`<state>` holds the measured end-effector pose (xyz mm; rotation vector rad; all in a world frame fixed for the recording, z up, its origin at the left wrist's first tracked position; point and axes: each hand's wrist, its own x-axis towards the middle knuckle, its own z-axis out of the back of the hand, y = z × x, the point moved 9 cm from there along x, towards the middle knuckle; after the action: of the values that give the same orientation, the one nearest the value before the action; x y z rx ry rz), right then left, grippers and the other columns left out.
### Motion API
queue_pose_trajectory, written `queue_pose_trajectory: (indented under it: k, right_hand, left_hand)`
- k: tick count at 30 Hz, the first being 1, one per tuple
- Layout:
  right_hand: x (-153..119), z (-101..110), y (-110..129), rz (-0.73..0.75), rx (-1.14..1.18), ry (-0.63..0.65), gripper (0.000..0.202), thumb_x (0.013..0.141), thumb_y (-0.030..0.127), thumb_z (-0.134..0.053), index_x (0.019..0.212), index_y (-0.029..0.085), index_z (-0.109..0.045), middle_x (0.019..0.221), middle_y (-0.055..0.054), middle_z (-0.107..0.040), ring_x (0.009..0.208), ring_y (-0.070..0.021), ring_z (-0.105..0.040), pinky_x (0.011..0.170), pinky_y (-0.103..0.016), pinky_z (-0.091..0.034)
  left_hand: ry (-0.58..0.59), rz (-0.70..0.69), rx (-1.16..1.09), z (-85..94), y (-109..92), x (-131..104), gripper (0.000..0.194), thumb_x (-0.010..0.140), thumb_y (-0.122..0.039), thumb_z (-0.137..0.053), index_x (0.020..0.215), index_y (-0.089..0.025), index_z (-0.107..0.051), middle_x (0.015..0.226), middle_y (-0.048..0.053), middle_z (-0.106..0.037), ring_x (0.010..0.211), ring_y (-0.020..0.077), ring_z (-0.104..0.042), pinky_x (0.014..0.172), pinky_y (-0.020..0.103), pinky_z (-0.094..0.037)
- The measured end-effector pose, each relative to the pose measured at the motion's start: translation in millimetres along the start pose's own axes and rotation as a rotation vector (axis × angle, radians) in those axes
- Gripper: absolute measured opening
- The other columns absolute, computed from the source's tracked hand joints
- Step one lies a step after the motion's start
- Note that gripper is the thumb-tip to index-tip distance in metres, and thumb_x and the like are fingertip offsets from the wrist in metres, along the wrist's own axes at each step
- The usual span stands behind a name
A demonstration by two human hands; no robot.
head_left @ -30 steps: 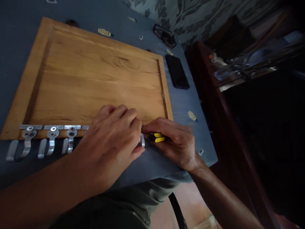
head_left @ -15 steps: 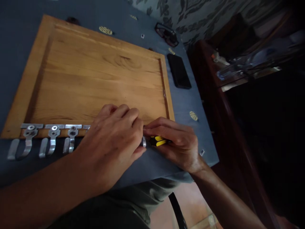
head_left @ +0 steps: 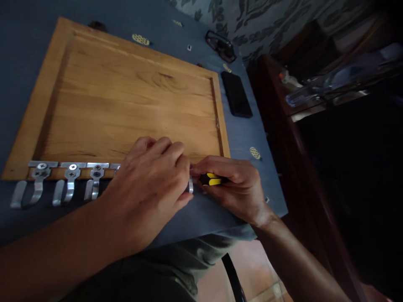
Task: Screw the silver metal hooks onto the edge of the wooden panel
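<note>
A framed wooden panel (head_left: 132, 96) lies on the blue-covered table. Several metal hooks (head_left: 69, 184) run along its near edge, with screw heads showing in their plates. My left hand (head_left: 151, 188) is closed over this edge, its thumb and fingers around a metal hook (head_left: 190, 184) of which only a curved end shows. Close beside it, my right hand (head_left: 236, 184) grips a screwdriver with a black and yellow handle (head_left: 212, 179), held low and roughly sideways. The screwdriver's tip is hidden by my fingers.
A black phone (head_left: 236, 94) and dark-framed glasses (head_left: 220, 46) lie right of and behind the panel. The blue table (head_left: 176, 226) ends just in front of my lap. Dark wooden furniture (head_left: 283, 100) holding clutter stands to the right.
My right hand has rolled slightly, turning the screwdriver handle so more of its yellow faces me. My left hand stays in place over the hook.
</note>
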<state>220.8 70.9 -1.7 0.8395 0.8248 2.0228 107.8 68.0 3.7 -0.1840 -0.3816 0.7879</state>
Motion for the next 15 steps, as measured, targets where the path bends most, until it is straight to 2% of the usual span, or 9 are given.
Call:
queue_pose_trajectory:
  k: [4, 8, 15]
  right_hand:
    - [2.3, 0.3, -0.8, -0.043, -0.054, -0.004, 0.028, 0.082, -0.005, -0.072, 0.092, 0.021, -0.076, 0.087, 0.003, -0.079, 0.074, -0.009, -0.072, 0.072, -0.019, -0.057]
    - [6.9, 0.1, 2.9, -0.033, -0.098, 0.0, 0.023, 0.082, -0.003, -0.071, 0.087, 0.019, -0.073, 0.081, 0.005, -0.075, 0.071, -0.0071, -0.069, 0.068, -0.017, -0.053]
    - [9.2, -3.1, -2.8, -0.102, -0.086, 0.024, 0.018, 0.084, 0.003, -0.07, 0.082, 0.021, -0.071, 0.077, 0.004, -0.073, 0.063, -0.0082, -0.064, 0.06, -0.02, -0.051]
  left_hand:
    - [-0.002, -0.003, -0.008, 0.4, 0.0, 0.5, 0.012, 0.084, -0.023, -0.075, 0.084, -0.016, -0.065, 0.085, 0.007, -0.063, 0.088, 0.0295, -0.066, 0.081, 0.047, -0.053]
    - [-0.002, -0.012, -0.009, 0.3, -1.0, 0.8, 0.012, 0.084, -0.023, -0.075, 0.085, -0.016, -0.066, 0.086, 0.007, -0.064, 0.089, 0.0301, -0.066, 0.081, 0.047, -0.054]
    - [-0.011, -0.011, -0.002, 1.9, -0.6, 0.9, 0.01, 0.084, -0.023, -0.074, 0.084, -0.016, -0.067, 0.085, 0.007, -0.064, 0.087, 0.0301, -0.067, 0.079, 0.047, -0.054]
